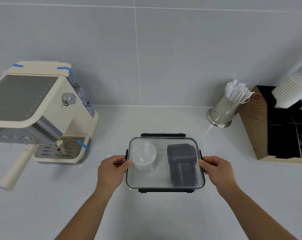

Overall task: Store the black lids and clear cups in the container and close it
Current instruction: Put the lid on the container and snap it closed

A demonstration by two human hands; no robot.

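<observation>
A clear rectangular container with a transparent lid and black latches sits on the white counter in front of me. Inside, a stack of clear cups lies at the left and a stack of black lids lies on its side at the right. My left hand grips the container's left edge at the side latch. On the opposite edge my right hand grips the right side latch. The far and near latches show as black bars along the long edges.
A cream espresso machine with a long handle stands at the left. A steel canister of wrapped straws is at the back right. Beside it stands a cardboard box with black dividers, and stacked white paper cups.
</observation>
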